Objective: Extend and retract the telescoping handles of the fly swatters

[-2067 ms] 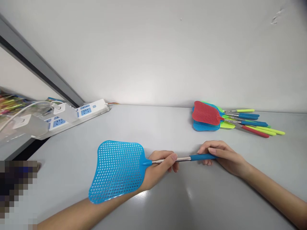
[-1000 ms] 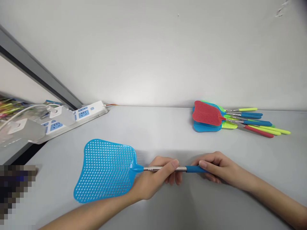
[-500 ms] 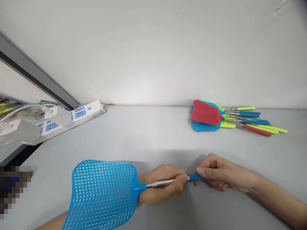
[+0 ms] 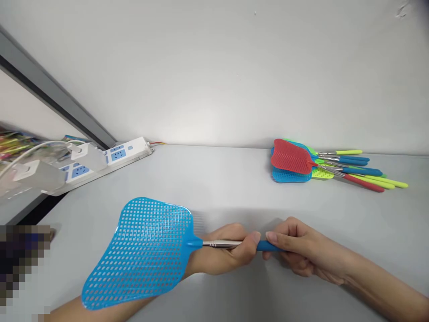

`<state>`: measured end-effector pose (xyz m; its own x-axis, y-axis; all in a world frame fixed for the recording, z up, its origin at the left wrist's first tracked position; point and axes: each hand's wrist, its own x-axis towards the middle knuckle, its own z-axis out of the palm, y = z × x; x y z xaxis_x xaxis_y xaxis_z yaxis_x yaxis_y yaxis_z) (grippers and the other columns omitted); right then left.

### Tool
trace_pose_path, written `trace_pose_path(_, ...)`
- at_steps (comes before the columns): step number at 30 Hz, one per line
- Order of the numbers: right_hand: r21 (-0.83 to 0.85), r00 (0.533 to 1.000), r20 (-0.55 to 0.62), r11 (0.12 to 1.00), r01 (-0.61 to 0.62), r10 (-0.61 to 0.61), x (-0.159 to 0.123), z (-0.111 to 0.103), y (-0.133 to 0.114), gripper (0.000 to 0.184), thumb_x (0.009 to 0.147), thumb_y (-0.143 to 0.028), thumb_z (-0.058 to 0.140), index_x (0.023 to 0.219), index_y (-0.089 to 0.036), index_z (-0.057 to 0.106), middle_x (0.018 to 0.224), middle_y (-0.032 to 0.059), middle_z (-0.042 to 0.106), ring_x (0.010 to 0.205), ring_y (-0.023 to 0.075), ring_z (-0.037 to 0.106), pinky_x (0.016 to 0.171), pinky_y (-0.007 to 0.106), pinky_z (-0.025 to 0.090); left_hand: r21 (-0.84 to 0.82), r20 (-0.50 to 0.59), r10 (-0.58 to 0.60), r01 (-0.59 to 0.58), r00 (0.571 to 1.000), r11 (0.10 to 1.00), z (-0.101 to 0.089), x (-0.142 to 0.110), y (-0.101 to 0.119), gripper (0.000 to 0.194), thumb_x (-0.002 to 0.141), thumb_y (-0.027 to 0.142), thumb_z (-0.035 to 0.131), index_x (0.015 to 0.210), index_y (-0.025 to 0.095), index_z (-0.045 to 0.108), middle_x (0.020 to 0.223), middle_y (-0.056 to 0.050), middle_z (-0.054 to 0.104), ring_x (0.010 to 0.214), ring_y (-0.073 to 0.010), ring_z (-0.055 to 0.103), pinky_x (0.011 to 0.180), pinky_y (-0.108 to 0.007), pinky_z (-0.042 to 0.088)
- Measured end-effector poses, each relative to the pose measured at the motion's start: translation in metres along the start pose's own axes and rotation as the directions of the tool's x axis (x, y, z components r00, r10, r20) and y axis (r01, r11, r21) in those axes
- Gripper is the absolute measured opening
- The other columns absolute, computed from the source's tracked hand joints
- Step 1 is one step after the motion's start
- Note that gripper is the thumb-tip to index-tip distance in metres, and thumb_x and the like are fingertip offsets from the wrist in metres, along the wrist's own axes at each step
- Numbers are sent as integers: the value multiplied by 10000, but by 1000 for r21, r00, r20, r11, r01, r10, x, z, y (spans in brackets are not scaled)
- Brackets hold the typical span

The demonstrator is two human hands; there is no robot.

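A blue fly swatter (image 4: 147, 250) is held level above the grey table, its perforated head to the left. My left hand (image 4: 231, 250) is closed around the metal shaft, with the thumb lying near where the blue grip begins. The blue handle is pinched by my right hand (image 4: 298, 248), whose curled fingers hide its far end. Farther back on the right lies a pile of fly swatters (image 4: 291, 156), a red one on top, with blue, green and yellow ones beneath and their handles pointing right.
A white power strip (image 4: 130, 150) with plugged-in adapters runs along the table's left edge, near a grey frame post (image 4: 60, 98). A pale wall (image 4: 214, 71) rises behind the grey table (image 4: 208, 174). Blurred colourful packages (image 4: 15, 145) sit at far left.
The swatter has risen a little and its head has tilted, showing its full outline. My right hand has slid slightly left along the grip, closer to my left hand. The view has shifted slightly.
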<state>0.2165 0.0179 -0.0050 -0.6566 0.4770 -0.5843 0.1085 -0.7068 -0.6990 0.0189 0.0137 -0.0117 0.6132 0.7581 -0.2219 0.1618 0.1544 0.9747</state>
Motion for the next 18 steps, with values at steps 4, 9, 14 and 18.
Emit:
trace_pose_path(4,16,1000,-9,1000,-13,13,0,6,-1,336,740,-440,515,699,-119,606,413,-90,206,353,9,128,343,179,79,235,164,-155,114,974,965,-1,2,7,457,818,459,247,639,178,560,439,24,360,372,-80,276,362,-231,227)
trace_pose_path(9,3,1000,-17,1000,-14,14,-2,3,-4,344,749,-450,498,718,-123,597,430,-90,197,366,11,121,359,181,78,317,156,-181,124,971,940,0,6,13,509,826,479,182,635,158,528,446,31,361,417,-77,339,416,-205,284)
trace_pose_path(14,-48,1000,7,999,20,-20,-4,-6,-7,325,774,-424,477,755,-121,592,440,-85,209,381,19,131,365,183,84,161,70,-112,100,991,982,3,8,10,488,833,463,231,678,128,550,479,38,415,436,-53,365,431,-173,297)
trace_pose_path(18,-22,999,20,999,30,-30,-3,-10,-6,302,793,-392,463,765,-119,590,452,-85,195,386,21,125,365,181,81,49,55,-41,39,998,998,1,10,-1,453,810,484,298,624,127,505,486,34,428,418,-47,360,397,-163,279)
